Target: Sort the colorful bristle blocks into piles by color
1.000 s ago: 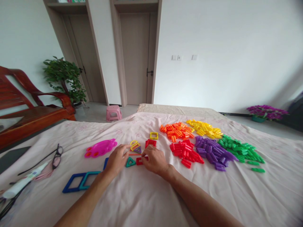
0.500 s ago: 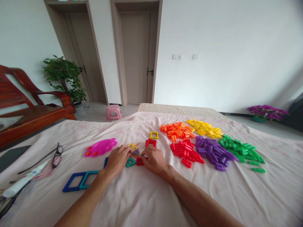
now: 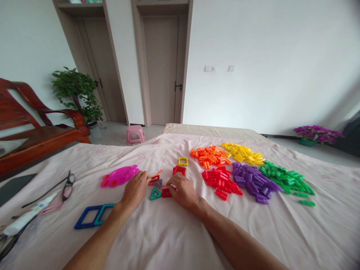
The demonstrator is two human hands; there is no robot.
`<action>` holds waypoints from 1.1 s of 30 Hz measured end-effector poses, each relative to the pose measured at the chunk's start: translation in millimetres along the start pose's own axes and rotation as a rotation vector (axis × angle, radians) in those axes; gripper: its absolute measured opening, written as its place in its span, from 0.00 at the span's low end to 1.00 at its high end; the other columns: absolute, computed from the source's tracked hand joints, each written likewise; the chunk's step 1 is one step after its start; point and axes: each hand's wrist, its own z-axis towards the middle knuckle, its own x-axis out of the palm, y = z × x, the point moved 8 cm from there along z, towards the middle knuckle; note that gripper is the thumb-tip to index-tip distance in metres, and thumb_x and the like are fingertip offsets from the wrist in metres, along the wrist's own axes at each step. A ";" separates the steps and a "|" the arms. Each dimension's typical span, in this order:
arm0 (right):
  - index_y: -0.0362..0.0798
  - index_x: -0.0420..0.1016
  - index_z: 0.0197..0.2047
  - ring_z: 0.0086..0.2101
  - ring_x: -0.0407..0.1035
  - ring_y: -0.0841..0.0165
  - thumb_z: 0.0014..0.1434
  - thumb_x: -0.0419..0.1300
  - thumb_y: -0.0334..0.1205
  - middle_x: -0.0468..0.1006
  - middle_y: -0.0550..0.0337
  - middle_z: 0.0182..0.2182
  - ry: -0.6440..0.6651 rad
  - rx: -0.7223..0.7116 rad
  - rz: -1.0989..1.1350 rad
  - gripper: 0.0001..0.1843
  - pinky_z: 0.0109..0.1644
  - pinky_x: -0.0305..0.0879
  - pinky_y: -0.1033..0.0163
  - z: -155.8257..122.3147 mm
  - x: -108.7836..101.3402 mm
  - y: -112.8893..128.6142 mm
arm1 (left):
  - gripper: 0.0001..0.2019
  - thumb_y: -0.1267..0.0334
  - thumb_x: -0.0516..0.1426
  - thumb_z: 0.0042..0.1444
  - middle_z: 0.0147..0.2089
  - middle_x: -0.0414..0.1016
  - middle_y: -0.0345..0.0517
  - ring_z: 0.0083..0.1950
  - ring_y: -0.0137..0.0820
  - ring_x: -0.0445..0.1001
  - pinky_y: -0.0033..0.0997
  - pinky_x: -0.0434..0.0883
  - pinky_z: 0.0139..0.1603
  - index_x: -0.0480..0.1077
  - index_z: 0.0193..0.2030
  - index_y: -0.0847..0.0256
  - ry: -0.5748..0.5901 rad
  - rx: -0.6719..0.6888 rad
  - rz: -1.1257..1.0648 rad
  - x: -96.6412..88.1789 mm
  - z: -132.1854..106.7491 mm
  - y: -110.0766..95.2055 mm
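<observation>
Square frames [image 3: 94, 216] lie nearest on the sheet [image 3: 174, 240]. Left hand [image 3: 135, 189] rests curled beside the purple triangle [image 3: 158, 183]; its grip cannot be told. Right hand [image 3: 182, 189] pinches the red tile [image 3: 165, 192], touching the teal triangle [image 3: 155, 194]. Red square [image 3: 179, 170] lies beyond.

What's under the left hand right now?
The left hand rests on the pink sheet, fingertips at a red tile and purple triangle. Anything beneath the palm is covered, so I cannot tell.
</observation>
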 end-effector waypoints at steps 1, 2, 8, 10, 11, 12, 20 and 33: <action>0.50 0.78 0.40 0.42 0.72 0.64 0.60 0.59 0.30 0.80 0.57 0.39 -0.018 -0.003 0.020 0.09 0.48 0.67 0.61 -0.1 -1.5 0.4 | 0.10 0.62 0.46 0.67 0.41 0.75 0.49 0.44 0.36 0.74 0.32 0.65 0.43 0.67 0.40 0.59 -0.031 -0.023 -0.044 -2.4 0.6 1.6; 0.50 0.78 0.43 0.42 0.72 0.64 0.60 0.59 0.30 0.79 0.56 0.41 -0.037 -0.005 0.042 0.11 0.49 0.68 0.60 -0.2 -2.9 0.5 | 0.11 0.60 0.46 0.67 0.41 0.76 0.49 0.44 0.36 0.74 0.32 0.66 0.43 0.67 0.40 0.59 -0.054 -0.048 -0.101 -4.3 1.1 3.1; 0.50 0.66 0.62 0.40 0.73 0.66 0.62 0.59 0.33 0.74 0.50 0.53 -0.165 0.022 0.221 0.25 0.45 0.70 0.59 -1.7 -6.6 -6.0 | 0.13 0.52 0.50 0.62 0.38 0.79 0.44 0.39 0.35 0.78 0.30 0.69 0.39 0.69 0.40 0.57 -0.051 -0.154 -0.618 -7.9 2.7 -4.5; 0.49 0.62 0.64 0.38 0.73 0.68 0.61 0.60 0.33 0.74 0.50 0.54 -0.188 0.052 0.329 0.28 0.43 0.70 0.61 -1.6 -6.2 -9.2 | 0.13 0.50 0.52 0.60 0.37 0.79 0.43 0.36 0.35 0.78 0.30 0.71 0.37 0.70 0.39 0.57 0.002 -0.164 -0.800 -5.4 1.9 -14.4; 0.49 0.64 0.63 0.36 0.72 0.69 0.61 0.60 0.33 0.75 0.52 0.51 -0.185 0.065 0.382 0.27 0.41 0.70 0.62 -1.2 -5.3 -9.8 | 0.14 0.50 0.53 0.59 0.36 0.79 0.43 0.35 0.35 0.79 0.30 0.72 0.36 0.70 0.39 0.58 0.033 -0.163 -0.867 -3.9 1.2 -20.0; 0.49 0.67 0.60 0.34 0.72 0.70 0.61 0.60 0.33 0.77 0.54 0.47 -0.173 0.074 0.426 0.24 0.39 0.69 0.64 -0.5 -4.2 -9.5 | 0.14 0.49 0.53 0.59 0.37 0.79 0.42 0.34 0.35 0.79 0.30 0.72 0.35 0.69 0.39 0.58 0.062 -0.162 -0.910 -2.5 0.4 -25.1; 0.46 0.77 0.35 0.30 0.70 0.71 0.59 0.60 0.32 0.78 0.62 0.29 -0.091 0.160 0.501 0.03 0.33 0.63 0.68 1.8 1.2 -10.0 | 0.15 0.49 0.54 0.58 0.32 0.76 0.41 0.31 0.33 0.77 0.31 0.72 0.34 0.69 0.39 0.59 0.038 -0.202 -0.922 -6.9 -1.6 -24.0; 0.50 0.63 0.65 0.44 0.75 0.66 0.63 0.59 0.35 0.74 0.48 0.55 -0.245 0.011 0.374 0.27 0.47 0.72 0.60 0.7 -16.4 -6.5 | 0.15 0.50 0.54 0.58 0.35 0.79 0.43 0.38 0.34 0.77 0.29 0.71 0.40 0.73 0.37 0.59 0.073 -0.149 -0.793 -1.5 0.5 -21.0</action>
